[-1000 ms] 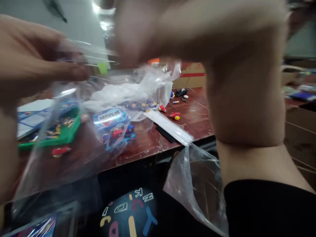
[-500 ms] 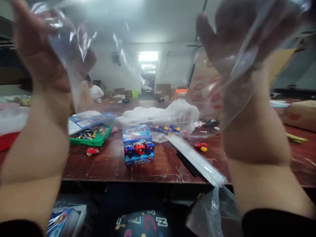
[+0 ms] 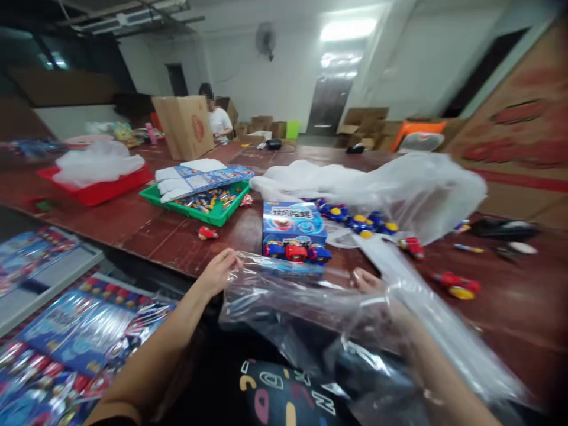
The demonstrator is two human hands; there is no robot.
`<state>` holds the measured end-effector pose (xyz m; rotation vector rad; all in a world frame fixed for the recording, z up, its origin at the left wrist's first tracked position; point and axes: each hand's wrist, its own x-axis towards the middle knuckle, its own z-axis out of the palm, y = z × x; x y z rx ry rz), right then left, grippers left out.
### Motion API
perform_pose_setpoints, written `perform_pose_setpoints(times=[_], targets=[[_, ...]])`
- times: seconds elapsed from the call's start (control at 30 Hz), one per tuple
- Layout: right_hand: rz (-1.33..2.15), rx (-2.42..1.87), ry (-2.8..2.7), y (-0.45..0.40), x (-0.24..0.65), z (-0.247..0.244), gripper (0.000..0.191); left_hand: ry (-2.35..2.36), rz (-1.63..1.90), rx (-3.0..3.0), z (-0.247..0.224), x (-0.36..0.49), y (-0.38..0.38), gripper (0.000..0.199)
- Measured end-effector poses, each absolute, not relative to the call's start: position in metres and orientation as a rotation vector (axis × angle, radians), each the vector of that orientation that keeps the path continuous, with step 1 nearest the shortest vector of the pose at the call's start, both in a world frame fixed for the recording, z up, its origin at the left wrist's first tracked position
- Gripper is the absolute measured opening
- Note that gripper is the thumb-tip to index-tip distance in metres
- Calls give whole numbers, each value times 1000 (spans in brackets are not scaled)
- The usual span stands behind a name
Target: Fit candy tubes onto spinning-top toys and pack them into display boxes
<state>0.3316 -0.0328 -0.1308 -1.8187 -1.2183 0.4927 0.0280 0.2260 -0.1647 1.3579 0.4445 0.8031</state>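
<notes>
A clear plastic bag (image 3: 284, 305) hung between a worker's two hands above the lap, just short of the near edge of a red-brown table (image 3: 162, 241). The left hand (image 3: 220, 273) pinched one upper corner between thumb and fingers; the right hand (image 3: 369, 281), well apart from it, was curled closed on the opposite end, partly blurred behind the film.

Just beyond the hands, a blue printed box (image 3: 293, 218) stood on the table, red and blue toys (image 3: 296, 252) lined across its front. Whether the film touched the box could not be told. To the box's right, blue-and-yellow toys (image 3: 361, 225) lay by a white plastic bag (image 3: 390, 177), with a long plastic strip (image 3: 419, 305) running toward the near edge.

To the left, a small red toy (image 3: 207, 233) lay near a green tray (image 3: 219, 219) bearing printed card sheets (image 3: 199, 178). Film-wrapped packs (image 3: 84, 331) sat below the table at lower left. Farther back, a person in a white top (image 3: 220, 121) was partly hidden by a cardboard carton (image 3: 185, 127).
</notes>
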Motion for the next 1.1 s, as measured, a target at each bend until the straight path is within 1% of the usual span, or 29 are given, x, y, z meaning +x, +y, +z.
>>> perform_pose_setpoints(times=[0.1,0.17,0.2,0.3,0.33,0.37,0.43,0.47,0.5,0.53,0.57,0.63,0.67,0.7,0.77,0.83,0.93,1.0,1.1], targets=[[827,-1660,-1040,-49,335,-180,47,591,801,1371,-185,8,234,64],[931,-1572,-932,-52,344,-200,42,651,725,1410,-193,4,245,63],[935,-1578,-943,-52,349,-207,43,673,657,1444,-198,3,250,61],[812,-1797,-1217,-43,354,-220,46,719,427,1570,-212,1,258,52],[727,-1902,-1314,-39,353,-223,45,724,373,1605,-217,1,261,53],[630,-2018,-1385,-34,351,-225,42,723,339,1628,-220,3,264,57],[389,-2244,-1398,-20,345,-228,33,727,295,1709,-226,16,273,78],[340,-2299,-1355,-11,343,-230,34,735,265,1781,-228,27,277,87],[317,-2329,-1320,-3,341,-232,37,740,227,1866,-230,40,280,90],[331,-2330,-1299,4,340,-234,40,738,183,1950,-232,53,282,84],[365,-2310,-1290,9,338,-236,43,728,140,2022,-233,66,282,72],[446,-2245,-1312,8,331,-239,47,683,73,2089,-233,80,278,40],[501,-2187,-1327,1,326,-241,49,656,50,2100,-232,81,274,33],[562,-2118,-1336,-10,320,-242,51,630,28,2110,-231,77,269,37],[686,-1978,-1328,-42,305,-245,56,559,-49,2138,-228,57,257,51],[790,-1894,-1312,-78,291,-246,59,488,-162,2160,-224,28,247,54],[828,-1964,-1416,-125,276,-242,55,383,-290,2306,-223,-13,241,44],[779,-2051,-1605,-143,273,-239,47,291,-241,2490,-228,-32,243,38],[651,-2118,-1914,-148,269,-240,37,176,-89,2674,-245,-44,244,26]])
